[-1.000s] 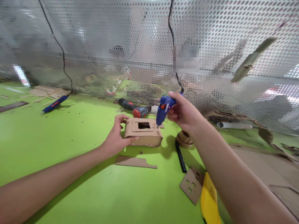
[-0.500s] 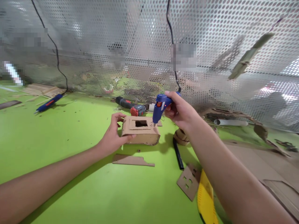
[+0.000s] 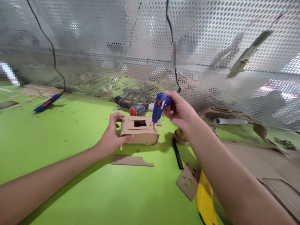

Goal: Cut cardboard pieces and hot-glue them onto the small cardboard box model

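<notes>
My left hand grips the left end of a small cardboard box, thumb along its near side and fingers behind. The box has rounded edges and a framed rectangular hole in its top. In my right hand is a blue hot glue gun, nozzle down. Its tip is at the right part of the box top, beside some small round bits; whether it touches I cannot tell. A cut cardboard strip and a tiny ring-shaped piece lie in front of the box.
A cordless drill lies behind the box. Right of it are a cardboard roll, a black tube, a cardboard piece with cutouts and a yellow tool. A blue pen-like tool lies left. Perforated metal panel stands behind.
Both hands, the box and the glue gun keep nearly the same arrangement. The whole view has shifted slightly, so everything appears a little further left.
</notes>
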Available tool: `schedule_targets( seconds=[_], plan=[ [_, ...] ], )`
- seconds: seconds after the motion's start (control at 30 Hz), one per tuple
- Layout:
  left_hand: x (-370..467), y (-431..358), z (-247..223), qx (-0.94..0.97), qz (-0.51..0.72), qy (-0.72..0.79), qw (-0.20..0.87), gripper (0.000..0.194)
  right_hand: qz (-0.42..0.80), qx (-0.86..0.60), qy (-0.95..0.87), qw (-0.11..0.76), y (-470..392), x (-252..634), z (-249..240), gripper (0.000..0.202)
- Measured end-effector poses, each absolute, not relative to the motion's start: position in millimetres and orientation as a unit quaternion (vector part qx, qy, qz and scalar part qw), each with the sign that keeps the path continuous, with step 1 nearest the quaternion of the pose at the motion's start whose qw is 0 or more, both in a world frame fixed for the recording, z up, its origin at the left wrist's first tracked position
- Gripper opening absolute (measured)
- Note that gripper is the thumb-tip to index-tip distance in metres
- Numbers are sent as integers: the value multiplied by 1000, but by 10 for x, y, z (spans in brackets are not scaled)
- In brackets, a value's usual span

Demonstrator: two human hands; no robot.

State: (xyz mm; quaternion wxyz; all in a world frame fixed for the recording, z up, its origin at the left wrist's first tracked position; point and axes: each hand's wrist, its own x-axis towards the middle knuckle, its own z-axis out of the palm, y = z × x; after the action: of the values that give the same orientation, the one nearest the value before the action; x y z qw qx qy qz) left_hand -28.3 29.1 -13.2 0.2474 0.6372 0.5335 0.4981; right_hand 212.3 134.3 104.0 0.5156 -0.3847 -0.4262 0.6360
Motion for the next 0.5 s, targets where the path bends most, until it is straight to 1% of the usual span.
schedule_targets(
  seconds=[0.27, 0.5],
  plan=[
    [-285, 286, -115, 631, 492, 542, 257, 74, 641, -405, -400, 515, 1283, 2078, 1098, 41],
    [-299, 299, -138, 642, 497, 532, 239, 74, 646, -391, -401, 519, 1286, 2078, 1083, 40]
  ],
)
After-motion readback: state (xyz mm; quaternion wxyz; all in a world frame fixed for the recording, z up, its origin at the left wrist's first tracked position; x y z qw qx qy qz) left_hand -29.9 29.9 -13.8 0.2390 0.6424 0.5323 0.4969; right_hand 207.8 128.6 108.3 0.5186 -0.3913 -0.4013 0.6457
